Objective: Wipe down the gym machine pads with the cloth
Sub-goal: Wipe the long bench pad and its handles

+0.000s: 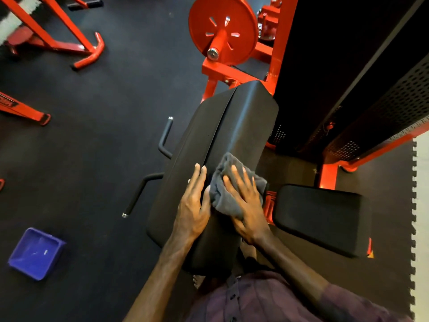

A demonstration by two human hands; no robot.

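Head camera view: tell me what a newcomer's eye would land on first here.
First the two hands at centre: the right hand presses a grey cloth flat on the long black pad, while the left hand rests open beside it. Next the bright red weight plate at top centre. Then the blue tray on the dark floor, lower left.

My two hands: left (193, 205), right (247, 205). One grey cloth (226, 196). Two black pads: long one (222, 135), small one (322, 219). One red weight plate (241, 24). One blue tray (36, 253). Two black handles: upper (165, 138), lower (139, 194).
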